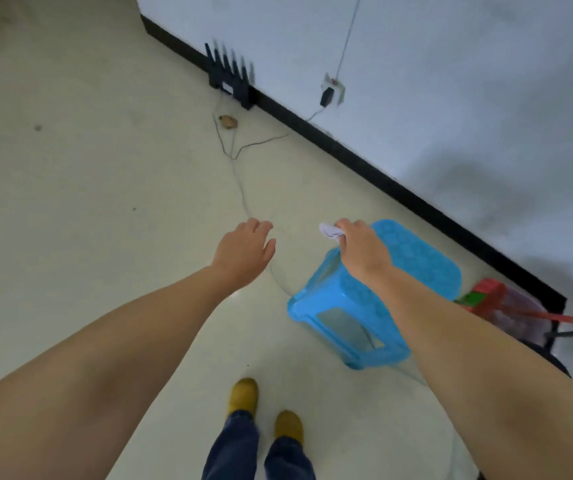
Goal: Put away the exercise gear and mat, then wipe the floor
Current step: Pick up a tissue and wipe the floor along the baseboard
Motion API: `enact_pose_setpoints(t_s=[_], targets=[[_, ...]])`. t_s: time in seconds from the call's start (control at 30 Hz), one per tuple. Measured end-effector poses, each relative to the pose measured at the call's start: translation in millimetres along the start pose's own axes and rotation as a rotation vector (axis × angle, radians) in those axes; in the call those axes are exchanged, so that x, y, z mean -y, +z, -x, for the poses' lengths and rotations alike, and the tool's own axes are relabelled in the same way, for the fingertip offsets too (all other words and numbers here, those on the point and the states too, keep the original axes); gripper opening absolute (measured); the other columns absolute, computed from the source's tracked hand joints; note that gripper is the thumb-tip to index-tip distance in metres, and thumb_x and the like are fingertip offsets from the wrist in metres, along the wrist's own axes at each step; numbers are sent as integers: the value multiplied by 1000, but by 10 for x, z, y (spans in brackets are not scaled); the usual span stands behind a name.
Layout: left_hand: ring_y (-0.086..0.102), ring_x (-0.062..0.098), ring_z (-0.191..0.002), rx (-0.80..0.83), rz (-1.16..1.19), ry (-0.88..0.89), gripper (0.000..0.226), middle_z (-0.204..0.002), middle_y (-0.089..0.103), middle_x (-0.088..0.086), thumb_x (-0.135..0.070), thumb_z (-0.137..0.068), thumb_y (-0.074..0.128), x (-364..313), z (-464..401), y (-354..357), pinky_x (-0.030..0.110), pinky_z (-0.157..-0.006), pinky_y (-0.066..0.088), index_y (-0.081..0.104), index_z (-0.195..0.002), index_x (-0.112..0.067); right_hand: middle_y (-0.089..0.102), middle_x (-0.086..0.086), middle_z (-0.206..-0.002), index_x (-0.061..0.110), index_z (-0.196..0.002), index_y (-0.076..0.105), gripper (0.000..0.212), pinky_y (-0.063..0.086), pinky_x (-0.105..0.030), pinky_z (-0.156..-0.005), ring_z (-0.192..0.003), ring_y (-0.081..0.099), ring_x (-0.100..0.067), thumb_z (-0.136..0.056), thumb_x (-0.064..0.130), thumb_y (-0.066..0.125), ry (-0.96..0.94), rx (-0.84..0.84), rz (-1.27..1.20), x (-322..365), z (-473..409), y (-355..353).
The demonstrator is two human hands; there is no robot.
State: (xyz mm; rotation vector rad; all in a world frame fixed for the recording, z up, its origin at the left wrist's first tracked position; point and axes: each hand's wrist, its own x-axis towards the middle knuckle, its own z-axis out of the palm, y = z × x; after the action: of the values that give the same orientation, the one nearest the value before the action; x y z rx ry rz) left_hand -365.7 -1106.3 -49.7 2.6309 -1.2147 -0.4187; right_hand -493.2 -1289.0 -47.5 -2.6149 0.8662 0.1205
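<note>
Pale floor (87, 202); right hand (361, 244) grips white cloth (330, 231) above blue stool (375, 299).

- Pale glossy floor (87, 202), lightly smudged.
- White wall (451, 81) edged by a black skirting board (347, 147).
- Black router (231, 76) against the skirting; thin cable (240, 188) trailing over the floor.
- Wall socket (333, 88) holding a plug.
- Blue plastic stool (416, 268) near the wall.

left hand (243, 249): reaching forward over the floor (87, 202), fingers relaxed, holding nothing
right hand (359, 245): gripping a white cloth (330, 231) above the blue stool (375, 292)
stool: standing just beside the black baseboard (347, 150)
router (231, 74): sitting against the wall (451, 81), cable trailing across the floor
</note>
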Motion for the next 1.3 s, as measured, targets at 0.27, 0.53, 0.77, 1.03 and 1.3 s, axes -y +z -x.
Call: enact_pose_setpoints(t_s=[0.27, 0.53, 0.77, 1.03, 1.3], targets=[[46, 28, -119, -193, 43, -456, 41, -134, 46, 10, -31, -100, 34, 766, 1405, -826, 41, -92, 42, 40, -136, -14, 50, -13, -114, 12, -123, 49, 27, 41, -35, -72, -105, 49, -32, -97, 13, 39, -440, 17, 139, 1324, 234, -336], [47, 28, -120, -423, 64, -841, 40, -132, 48, 10, -30, -99, 35, 1403, 3289, -1347, 41, -91, 41, 41, -135, -13, 49, -15, -114, 12, -121, 49, 27, 41, -38, -74, -105, 47, -34, -95, 8, 41, -859, 26, 215, 3145, 685, -281], [44, 28, -122, -541, 35, -1129, 40, -132, 47, 9, -31, -99, 35, 1863, 5082, -1534, 41, -95, 39, 39, -136, -16, 47, -13, -117, 12, -121, 48, 29, 41, -36, -76, -111, 45, -33, -94, 6, 39, -1176, 84, 225, 4856, 1779, 175], [44, 27, -125, -563, -51, -1437, 44, -135, 45, 7, -36, -99, 36, 2162, 7290, -1381, 37, -100, 36, 35, -140, -19, 48, -14, -123, 14, -127, 47, 34, 42, -37, -81, -115, 44, -32, -96, 7, 36, -1470, 184, 189, 6491, 3482, 943], [37, 27, -131, -513, 56, -1867, 49, -144, 36, 6, -41, -99, 33, 2034, 9043, -797, 38, -107, 27, 28, -144, -22, 49, -10, -115, 20, -121, 51, 28, 38, -33, -76, -110, 48, -32, -98, 14, 38, -1934, 348, 245, 7360, 5510, 1926]])
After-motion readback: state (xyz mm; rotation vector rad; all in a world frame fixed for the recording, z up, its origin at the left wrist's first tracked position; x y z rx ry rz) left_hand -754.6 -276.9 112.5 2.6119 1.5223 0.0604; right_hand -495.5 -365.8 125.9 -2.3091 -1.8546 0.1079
